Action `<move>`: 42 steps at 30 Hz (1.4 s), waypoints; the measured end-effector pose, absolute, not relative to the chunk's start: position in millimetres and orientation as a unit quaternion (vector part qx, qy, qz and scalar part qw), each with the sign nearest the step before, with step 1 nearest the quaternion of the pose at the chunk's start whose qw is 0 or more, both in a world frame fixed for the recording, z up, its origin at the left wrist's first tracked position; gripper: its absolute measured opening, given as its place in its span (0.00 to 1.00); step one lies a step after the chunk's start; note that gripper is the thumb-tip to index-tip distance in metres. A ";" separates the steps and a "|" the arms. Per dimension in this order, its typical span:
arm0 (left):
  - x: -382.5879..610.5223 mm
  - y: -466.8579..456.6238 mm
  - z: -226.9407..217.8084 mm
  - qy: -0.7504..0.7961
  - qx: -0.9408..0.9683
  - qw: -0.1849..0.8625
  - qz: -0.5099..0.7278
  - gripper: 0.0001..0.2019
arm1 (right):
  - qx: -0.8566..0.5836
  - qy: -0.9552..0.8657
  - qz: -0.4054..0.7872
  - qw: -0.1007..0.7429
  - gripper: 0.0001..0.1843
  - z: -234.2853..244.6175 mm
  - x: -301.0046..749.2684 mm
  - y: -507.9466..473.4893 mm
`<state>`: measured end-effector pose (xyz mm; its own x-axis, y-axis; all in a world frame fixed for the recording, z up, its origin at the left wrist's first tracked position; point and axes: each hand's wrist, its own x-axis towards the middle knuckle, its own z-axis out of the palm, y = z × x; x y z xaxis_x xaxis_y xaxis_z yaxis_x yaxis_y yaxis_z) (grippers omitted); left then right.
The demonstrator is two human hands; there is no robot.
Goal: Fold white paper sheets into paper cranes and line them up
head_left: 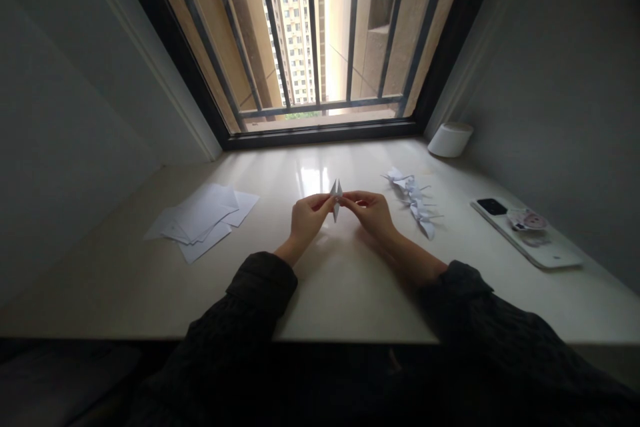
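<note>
A small folded white paper piece (pixel 336 195) with two upward points is held above the pale tabletop (pixel 350 280), in the middle of the view. My left hand (pixel 307 217) pinches its left side with fingers closed. From the right, my right hand (pixel 371 210) pinches the other side, also closed. Both forearms wear dark sleeves.
A loose stack of white paper sheets (pixel 203 220) lies at the left. Several folded paper cranes (pixel 415 203) lie right of my hands. A white phone (pixel 527 233) with a round sticker lies at the far right. A white round container (pixel 450 139) stands by the barred window (pixel 320 47).
</note>
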<state>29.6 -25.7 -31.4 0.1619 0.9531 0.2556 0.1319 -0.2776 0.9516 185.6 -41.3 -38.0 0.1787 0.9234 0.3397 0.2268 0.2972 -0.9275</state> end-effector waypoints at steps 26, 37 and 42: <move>28.3 -21.6 -27.3 0.458 0.517 0.556 0.463 0.17 | -0.460 -0.572 0.371 0.569 0.18 -35.3 181.8 -42.3; 27.1 -19.9 -26.0 0.447 0.480 0.575 0.490 0.17 | -0.435 -0.568 0.433 0.549 0.20 -40.5 184.8 -39.5; 27.6 -19.6 -27.2 0.450 0.446 0.603 0.485 0.17 | -0.426 -0.576 0.435 0.545 0.21 -40.0 184.2 -40.2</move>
<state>27.6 -19.6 -27.2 0.1241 0.9861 -0.1108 -0.1830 0.1325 0.9741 184.2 -40.2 -40.0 -0.0431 0.9652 0.2578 0.0164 0.2587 -0.9658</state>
